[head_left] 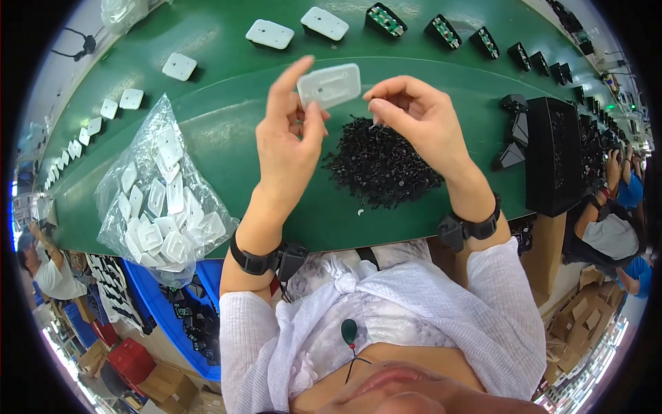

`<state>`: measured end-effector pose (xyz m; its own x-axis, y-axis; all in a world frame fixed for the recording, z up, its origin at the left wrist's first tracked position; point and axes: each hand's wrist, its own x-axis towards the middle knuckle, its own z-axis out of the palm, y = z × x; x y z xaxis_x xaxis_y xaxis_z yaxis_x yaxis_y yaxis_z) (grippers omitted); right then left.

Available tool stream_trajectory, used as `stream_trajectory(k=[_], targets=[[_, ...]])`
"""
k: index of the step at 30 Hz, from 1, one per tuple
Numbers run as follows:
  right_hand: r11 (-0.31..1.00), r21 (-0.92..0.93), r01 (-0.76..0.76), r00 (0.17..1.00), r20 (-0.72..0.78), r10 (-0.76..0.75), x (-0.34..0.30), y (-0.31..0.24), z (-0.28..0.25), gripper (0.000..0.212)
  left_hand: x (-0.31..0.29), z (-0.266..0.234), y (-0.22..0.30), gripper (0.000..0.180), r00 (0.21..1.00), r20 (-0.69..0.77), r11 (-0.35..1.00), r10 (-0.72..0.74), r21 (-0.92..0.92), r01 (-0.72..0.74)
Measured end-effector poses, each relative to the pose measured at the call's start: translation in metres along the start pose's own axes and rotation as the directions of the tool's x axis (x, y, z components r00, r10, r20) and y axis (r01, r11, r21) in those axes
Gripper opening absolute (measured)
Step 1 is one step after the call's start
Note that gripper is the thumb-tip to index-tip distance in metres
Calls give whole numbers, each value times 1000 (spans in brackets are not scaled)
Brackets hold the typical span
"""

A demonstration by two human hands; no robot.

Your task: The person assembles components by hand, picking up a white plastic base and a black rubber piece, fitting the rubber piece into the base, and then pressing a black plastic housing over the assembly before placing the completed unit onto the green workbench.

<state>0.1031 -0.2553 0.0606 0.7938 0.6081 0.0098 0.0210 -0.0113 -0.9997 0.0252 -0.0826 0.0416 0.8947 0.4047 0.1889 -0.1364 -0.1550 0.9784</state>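
My left hand grips a white rounded plastic cover by its left end, tilted with its recessed side in view. To the right of the cover, my right hand is closed in a pinch. A small pale bit shows under its fingertips, too small to name. Below both hands lies a heap of small black parts on the green table. At the left, a clear plastic bag holds several more white covers.
White covers stand in a row along the far left of the table. Black housings with green circuit boards line the far right. A black box and dark wedge-shaped pieces sit at the right. A blue bin is below left; other people sit at both sides.
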Motion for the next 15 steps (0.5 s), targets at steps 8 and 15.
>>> stream_trajectory(k=[8, 15], targets=[[934, 354, 47, 991, -136, 1, -3, 12, 6, 9, -12, 14, -11, 29, 987, 148, 998, -58, 17, 56], [996, 58, 71, 995, -76, -66, -8, 24, 12, 7, -18, 14, -13, 21, 992, 119, 998, 45, 35, -49]])
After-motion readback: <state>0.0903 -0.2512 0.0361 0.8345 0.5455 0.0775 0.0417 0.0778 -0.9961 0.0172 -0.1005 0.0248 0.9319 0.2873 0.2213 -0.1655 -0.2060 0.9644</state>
